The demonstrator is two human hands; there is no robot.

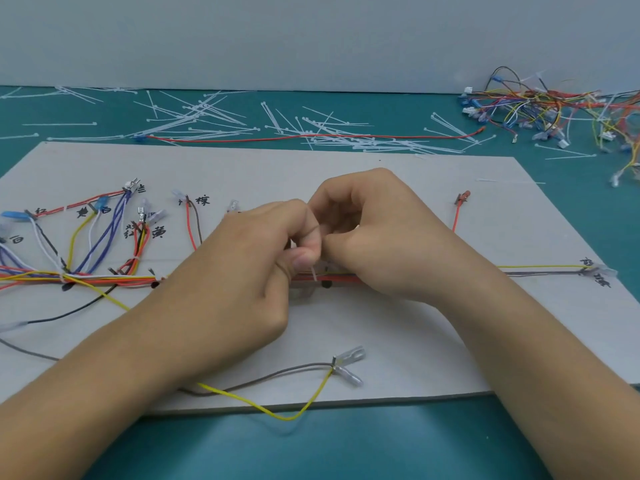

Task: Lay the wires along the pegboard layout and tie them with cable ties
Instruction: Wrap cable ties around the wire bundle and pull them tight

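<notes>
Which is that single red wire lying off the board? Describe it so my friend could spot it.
Find the grey board, then look just past its far edge, where white cable ties lie scattered. The red wire stretches left to right across them, alone and nearly straight, with a blue end on its left; other loose wires sit heaped in a tangle at far right.

Left hand [242,268], right hand [377,237]: fingers curled, fingertips together; left thumb pinched a cable tie [314,274]; forearms angled inward.
</notes>
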